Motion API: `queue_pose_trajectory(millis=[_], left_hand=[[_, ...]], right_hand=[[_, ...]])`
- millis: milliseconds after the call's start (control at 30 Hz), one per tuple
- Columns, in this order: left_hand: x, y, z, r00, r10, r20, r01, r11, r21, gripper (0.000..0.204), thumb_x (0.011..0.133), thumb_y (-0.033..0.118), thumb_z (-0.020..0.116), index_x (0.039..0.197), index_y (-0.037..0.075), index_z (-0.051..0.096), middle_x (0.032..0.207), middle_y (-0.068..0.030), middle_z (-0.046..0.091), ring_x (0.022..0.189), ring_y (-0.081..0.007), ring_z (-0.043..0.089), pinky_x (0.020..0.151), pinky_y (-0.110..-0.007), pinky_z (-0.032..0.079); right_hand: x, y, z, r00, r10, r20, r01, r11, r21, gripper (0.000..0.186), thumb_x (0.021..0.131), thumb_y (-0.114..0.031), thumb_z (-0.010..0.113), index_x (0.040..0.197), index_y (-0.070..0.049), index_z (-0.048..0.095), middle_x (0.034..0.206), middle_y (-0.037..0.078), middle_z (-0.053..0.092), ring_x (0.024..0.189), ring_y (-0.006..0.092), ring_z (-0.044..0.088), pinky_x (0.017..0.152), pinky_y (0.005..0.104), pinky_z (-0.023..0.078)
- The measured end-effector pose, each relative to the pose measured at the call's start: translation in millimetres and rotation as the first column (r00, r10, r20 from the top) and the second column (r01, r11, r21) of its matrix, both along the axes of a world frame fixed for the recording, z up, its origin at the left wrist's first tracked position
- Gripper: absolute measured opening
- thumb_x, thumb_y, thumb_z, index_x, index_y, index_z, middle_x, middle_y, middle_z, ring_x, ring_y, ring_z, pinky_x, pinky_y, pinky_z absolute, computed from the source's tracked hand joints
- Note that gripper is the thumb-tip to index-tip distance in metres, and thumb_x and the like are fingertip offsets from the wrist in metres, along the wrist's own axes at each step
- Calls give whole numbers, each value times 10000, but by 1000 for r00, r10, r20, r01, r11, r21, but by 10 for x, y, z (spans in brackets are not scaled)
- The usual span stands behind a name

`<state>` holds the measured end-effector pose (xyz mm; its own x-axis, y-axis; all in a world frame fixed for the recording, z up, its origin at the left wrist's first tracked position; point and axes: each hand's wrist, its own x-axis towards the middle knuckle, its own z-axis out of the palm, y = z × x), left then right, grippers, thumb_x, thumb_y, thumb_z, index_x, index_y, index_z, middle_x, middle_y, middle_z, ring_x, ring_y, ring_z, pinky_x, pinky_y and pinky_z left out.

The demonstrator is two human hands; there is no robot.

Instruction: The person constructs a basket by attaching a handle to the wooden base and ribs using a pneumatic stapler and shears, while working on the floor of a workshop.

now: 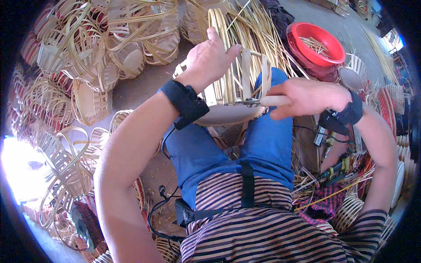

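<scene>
- Grey floor (302,8) of a workspace, seen from the wearer's head, with a large heap of woven baskets (94,57) at the upper left and more along the left edge.
- Seated person, looking down at their own lap: blue trousers (267,142), striped shirt (237,230), and a black strap on each wrist.
- Unfinished basket (230,115) between the knees, its pale, smooth base toward the body, its flat upright slats and looped handle reaching away.
- Left hand (205,60) at the far part of this basket, thumb and forefinger spread, gripping it beside the handle; the other fingertips are hidden.
- Right hand (307,98) at the basket's right side, fingers closed around the pale handle of a hand tool (275,101). Its narrow metal end points left, across the slats just above the base.
- Long, thin yellowish strips (250,28) fanned out on the floor beyond the basket.
- Red basin (337,49) at the upper right, holding short cut sticks (316,46).
- Checked cloth (325,201) among loose sticks at the lower right.
</scene>
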<state>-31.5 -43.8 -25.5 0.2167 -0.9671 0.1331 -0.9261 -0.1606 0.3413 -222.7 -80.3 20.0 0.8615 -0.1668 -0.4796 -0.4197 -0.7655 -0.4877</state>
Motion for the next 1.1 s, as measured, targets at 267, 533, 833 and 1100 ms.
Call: queue_pose_trajectory(millis=[267,533,833,1100], left_hand=[[185,20,29,969,105,-224,-119,992,-48,515,741,445,463,998,0,422,739,-164,558,690,-282,560,643,-360,429],[1134,1518,587,565,135,-814,-395,911,-122,445,763,345,493,1039,-1,447,726,-51,547,644,-132,537,558,-269,442],[1037,2322,92,446,160,-880,-541,832,-123,416,761,314,494,1033,2,448,757,-51,539,672,-132,530,586,-267,435],[1000,2463,-63,430,191,-882,-575,812,-104,391,760,286,495,1027,4,449,784,-52,532,697,-132,523,610,-264,429]], right_hand=[[-204,289,-366,978,-40,205,83,974,-209,329,718,-324,537,825,-15,498,626,183,532,613,338,533,544,399,420],[-515,416,-784,825,-503,258,254,737,627,382,745,-346,533,941,-22,480,727,68,539,668,162,530,585,279,416],[-137,580,-1158,892,-446,70,-36,83,996,530,786,-384,458,1139,0,365,877,56,531,812,132,511,736,259,395],[215,599,-1234,928,-370,39,-70,-70,995,511,809,-374,415,1147,2,344,922,78,523,863,156,516,775,288,402]])
